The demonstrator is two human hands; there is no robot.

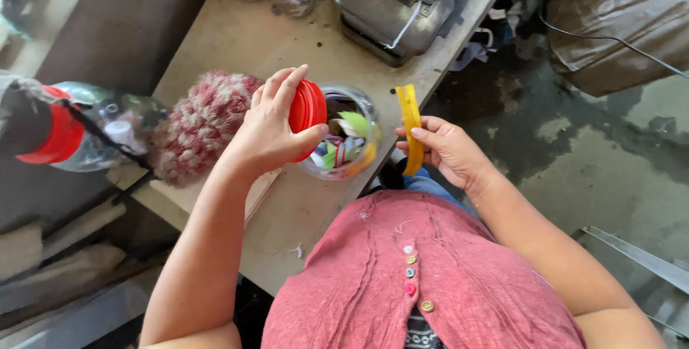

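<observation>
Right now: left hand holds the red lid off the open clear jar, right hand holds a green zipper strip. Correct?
Not quite. In the head view the strip in the right hand is yellow, not green. The rest stands: left hand holds the red lid off the open clear jar.

A glossy red plastic lid (308,113) sits in the left grip beside a clear, shiny jar (349,133) of coloured cloth scraps, a matt yellow zipper tape (410,126) in the right, above the rough, worn wooden surface (237,40).
</observation>
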